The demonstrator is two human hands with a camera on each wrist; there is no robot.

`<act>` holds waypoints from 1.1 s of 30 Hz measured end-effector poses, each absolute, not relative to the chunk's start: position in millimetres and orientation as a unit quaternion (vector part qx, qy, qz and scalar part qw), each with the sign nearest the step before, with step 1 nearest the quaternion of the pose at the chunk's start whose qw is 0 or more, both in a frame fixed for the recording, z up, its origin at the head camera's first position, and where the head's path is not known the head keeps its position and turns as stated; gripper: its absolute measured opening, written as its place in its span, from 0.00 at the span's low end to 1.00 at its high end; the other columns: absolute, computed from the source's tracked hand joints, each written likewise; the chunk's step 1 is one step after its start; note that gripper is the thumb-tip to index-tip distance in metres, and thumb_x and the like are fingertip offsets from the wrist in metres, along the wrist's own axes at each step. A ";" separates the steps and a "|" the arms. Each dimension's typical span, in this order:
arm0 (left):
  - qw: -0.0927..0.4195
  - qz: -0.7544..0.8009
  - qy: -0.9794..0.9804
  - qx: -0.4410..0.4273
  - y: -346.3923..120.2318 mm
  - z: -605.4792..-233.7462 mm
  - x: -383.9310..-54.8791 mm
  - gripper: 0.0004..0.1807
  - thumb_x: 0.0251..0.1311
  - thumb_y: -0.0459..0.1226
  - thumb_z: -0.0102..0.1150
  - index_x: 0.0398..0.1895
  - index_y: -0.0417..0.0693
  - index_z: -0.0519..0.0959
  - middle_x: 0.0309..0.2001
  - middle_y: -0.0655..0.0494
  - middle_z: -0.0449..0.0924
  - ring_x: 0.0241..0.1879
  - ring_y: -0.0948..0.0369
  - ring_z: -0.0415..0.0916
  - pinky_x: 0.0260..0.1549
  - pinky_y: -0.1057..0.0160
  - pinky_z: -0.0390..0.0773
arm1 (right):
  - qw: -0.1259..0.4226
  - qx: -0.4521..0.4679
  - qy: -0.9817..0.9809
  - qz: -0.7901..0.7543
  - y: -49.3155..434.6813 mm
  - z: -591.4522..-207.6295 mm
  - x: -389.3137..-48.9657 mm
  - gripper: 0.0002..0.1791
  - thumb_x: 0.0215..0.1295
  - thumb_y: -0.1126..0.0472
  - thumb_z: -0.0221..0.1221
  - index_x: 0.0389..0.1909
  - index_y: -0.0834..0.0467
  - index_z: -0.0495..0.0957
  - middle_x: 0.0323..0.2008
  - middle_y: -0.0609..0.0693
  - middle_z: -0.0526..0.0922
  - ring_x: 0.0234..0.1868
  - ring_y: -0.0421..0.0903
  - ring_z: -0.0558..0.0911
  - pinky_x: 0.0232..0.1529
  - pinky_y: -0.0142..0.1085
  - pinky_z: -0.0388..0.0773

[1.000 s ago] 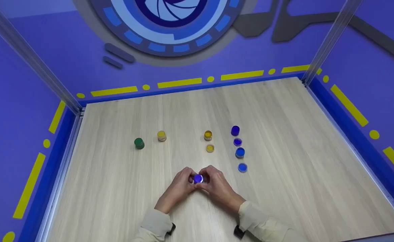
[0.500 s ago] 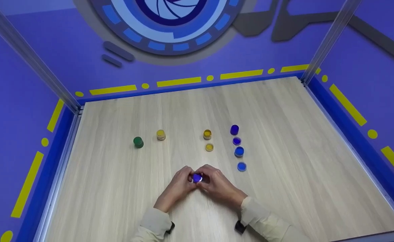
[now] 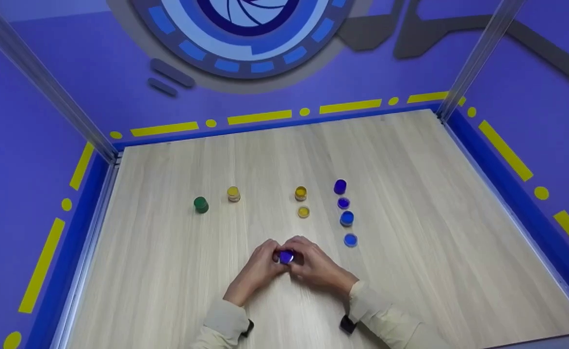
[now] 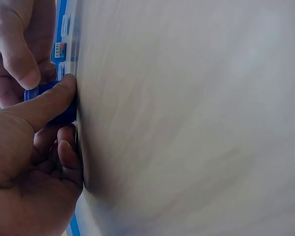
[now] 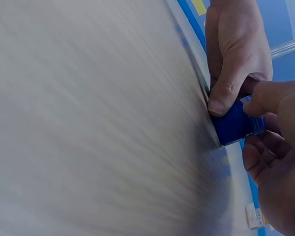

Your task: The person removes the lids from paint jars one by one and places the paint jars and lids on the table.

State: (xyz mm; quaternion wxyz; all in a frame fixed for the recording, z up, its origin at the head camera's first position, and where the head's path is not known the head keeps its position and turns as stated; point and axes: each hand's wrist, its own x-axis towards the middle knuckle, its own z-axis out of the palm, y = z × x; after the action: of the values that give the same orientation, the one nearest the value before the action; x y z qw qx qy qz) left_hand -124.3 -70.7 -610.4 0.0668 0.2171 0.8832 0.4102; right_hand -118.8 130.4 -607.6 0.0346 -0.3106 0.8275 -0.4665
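A small violet paint jar (image 3: 286,256), blue-looking in both wrist views, stands between my two hands near the front of the table. My left hand (image 3: 261,265) grips its body low down, with the thumb (image 5: 223,101) pressed along its side close to the tabletop. At the lid end of the jar (image 5: 231,125), the fingers and thumb of my right hand (image 3: 316,261) pinch the rim. Much of the jar is hidden by fingers in the left wrist view.
Green (image 3: 201,205) and yellow (image 3: 234,194) jars stand left. Beyond my hands is an amber jar (image 3: 300,194) with a yellow lid (image 3: 303,212) before it. Rightward, a violet jar (image 3: 340,186), violet lid (image 3: 343,203), blue jar (image 3: 347,218) and blue lid (image 3: 350,240) form a column.
My right hand has turned slightly, its wrist shifting a little outward while the fingers stay at the lid. My left hand keeps its hold, and the jar stays in place.
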 end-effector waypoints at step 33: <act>0.055 0.355 0.910 0.205 -60.7 -600.7 -109.9 0.19 0.56 0.31 0.74 0.47 0.41 0.77 0.43 0.54 0.74 0.42 0.59 0.72 0.46 0.56 0.76 | 0.059 -0.257 0.815 -0.516 165.9 -604.6 -100.7 0.19 0.63 0.73 0.65 0.55 0.62 0.80 0.50 0.47 0.80 0.47 0.43 0.78 0.49 0.34 0.77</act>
State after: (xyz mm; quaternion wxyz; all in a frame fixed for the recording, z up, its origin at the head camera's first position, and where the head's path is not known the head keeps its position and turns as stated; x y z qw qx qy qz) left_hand -109.9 -60.7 -600.7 0.0545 0.2050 0.9104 0.3552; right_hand -100.7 165.9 -604.6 0.0585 -0.2568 0.8149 -0.5164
